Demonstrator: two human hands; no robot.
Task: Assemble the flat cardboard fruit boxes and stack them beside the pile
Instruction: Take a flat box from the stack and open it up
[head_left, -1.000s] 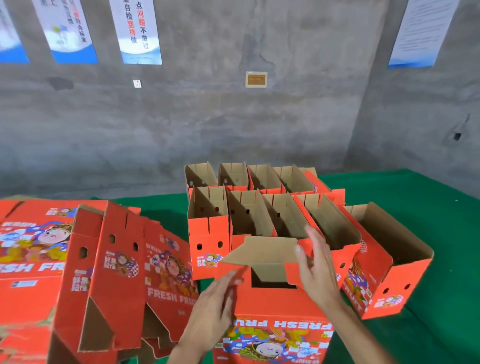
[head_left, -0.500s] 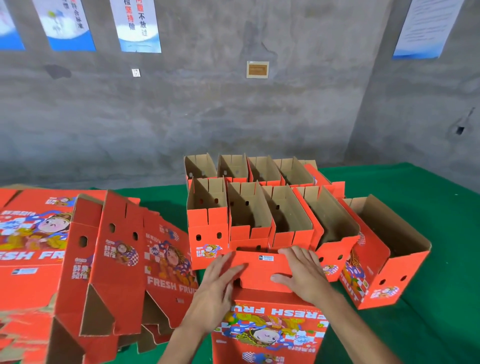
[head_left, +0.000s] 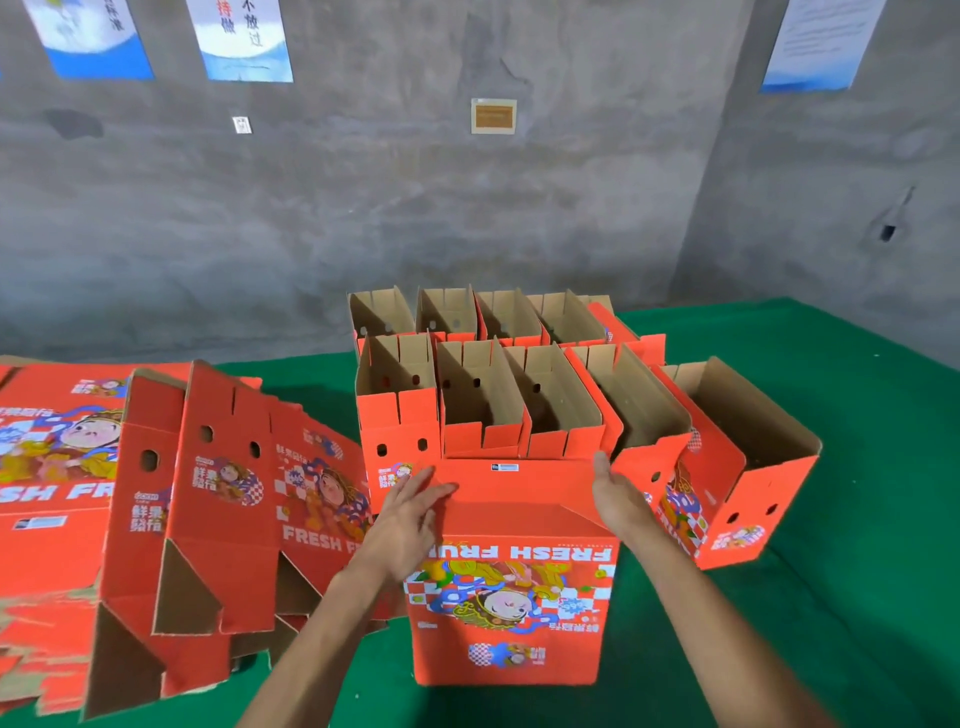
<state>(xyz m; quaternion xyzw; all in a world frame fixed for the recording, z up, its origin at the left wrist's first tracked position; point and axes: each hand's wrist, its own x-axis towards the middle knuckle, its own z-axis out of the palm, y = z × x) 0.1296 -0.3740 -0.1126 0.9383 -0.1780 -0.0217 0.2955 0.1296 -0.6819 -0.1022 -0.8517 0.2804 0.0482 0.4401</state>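
An orange fruit box (head_left: 511, 587) stands upside down in front of me on the green table (head_left: 852, 597), its print inverted and its bottom flaps folded flat on top. My left hand (head_left: 410, 512) lies with straight fingers on the box's left top edge. My right hand (head_left: 615, 499) rests flat against the right top edge, fingers extended. Behind it stand two rows of assembled open boxes (head_left: 478, 410). One more assembled box (head_left: 737, 467) sits at the right, angled. The pile of flat boxes (head_left: 156, 499) lies to the left.
A grey concrete wall (head_left: 467, 208) with posters rises close behind the table. Green table surface shows at the right and near the front edge. Flat boxes at the left lean and overlap toward the box I am working on.
The bottom flaps, one still raised a second ago, now lie folded flat. My hands moved from the top middle out to the left and right edges.
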